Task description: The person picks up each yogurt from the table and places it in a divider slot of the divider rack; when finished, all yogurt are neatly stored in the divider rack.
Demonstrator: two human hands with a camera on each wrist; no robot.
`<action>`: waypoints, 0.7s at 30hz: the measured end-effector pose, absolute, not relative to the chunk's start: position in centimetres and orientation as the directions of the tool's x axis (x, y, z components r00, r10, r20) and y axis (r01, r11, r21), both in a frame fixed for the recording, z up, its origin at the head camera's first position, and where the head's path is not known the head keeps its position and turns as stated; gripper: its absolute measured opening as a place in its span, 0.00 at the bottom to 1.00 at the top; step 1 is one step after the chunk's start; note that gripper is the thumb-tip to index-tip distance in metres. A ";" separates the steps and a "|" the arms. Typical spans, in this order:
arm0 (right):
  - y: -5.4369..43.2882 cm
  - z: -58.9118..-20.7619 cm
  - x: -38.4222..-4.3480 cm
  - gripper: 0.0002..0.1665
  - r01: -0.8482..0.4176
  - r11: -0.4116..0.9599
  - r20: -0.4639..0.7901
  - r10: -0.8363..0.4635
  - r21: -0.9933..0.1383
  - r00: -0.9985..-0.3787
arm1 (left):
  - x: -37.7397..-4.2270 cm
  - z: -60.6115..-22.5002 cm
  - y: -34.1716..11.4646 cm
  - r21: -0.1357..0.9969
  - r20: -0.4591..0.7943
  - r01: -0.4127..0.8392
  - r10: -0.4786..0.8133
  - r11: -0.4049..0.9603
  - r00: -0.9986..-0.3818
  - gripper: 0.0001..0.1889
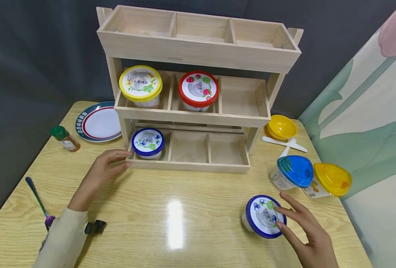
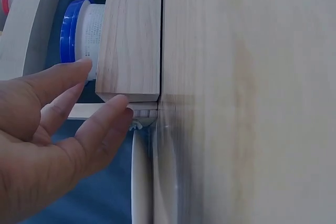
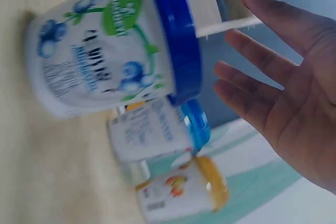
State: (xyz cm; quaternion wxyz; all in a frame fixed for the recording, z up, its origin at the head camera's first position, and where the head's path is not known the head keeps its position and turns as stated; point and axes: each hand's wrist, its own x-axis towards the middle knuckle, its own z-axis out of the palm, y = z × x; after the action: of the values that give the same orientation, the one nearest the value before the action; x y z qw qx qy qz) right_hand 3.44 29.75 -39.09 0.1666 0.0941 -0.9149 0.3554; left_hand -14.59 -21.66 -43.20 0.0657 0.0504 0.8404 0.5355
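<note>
My left hand (image 1: 106,168) is at the lower left corner of the wooden shelf (image 1: 191,166), its loosely bent fingers at the bottom tray's end. In the left wrist view, fingertips are close to the tray's front board (image 2: 131,40); contact is hard to tell. A blue-lidded tub (image 1: 148,142) sits in that tray's left compartment. My right hand (image 1: 310,232) hovers by another blue-lidded tub (image 1: 264,216) with blueberry pictures, standing on the table. In the right wrist view, its fingers are spread, and a gap separates them from the tub (image 3: 105,45).
Yellow-lidded (image 1: 141,85) and red-lidded (image 1: 199,90) tubs stand in the middle tier. On the right are a bright blue-lidded cup (image 1: 293,173), a yellow-lidded cup (image 1: 330,180), a yellow bowl (image 1: 281,127) and white cutlery (image 1: 285,143). Leftward lie a plate (image 1: 102,123), a spice bottle (image 1: 65,138) and a spoon (image 1: 38,199).
</note>
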 end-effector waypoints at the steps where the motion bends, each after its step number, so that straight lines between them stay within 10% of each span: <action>1: 29.8 -39.5 3.7 0.38 -0.287 0.724 0.373 -0.043 -0.627 -0.927 | -14.7 -43.2 -21.6 0.909 -0.074 -0.002 0.155 0.418 -0.985 0.21; 21: 31.5 -45.7 5.7 0.30 -0.152 0.596 0.195 0.008 -0.789 -0.981 | -15.4 -43.8 -21.8 0.905 -0.152 -0.066 0.174 0.419 -0.973 0.17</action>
State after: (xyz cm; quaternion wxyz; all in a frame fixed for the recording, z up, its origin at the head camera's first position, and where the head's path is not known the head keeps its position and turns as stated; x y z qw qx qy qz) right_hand 5.69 31.54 -45.66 0.0891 0.0405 -0.8887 0.4479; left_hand -15.43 -21.78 -43.76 0.1119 0.0324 0.8350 0.5378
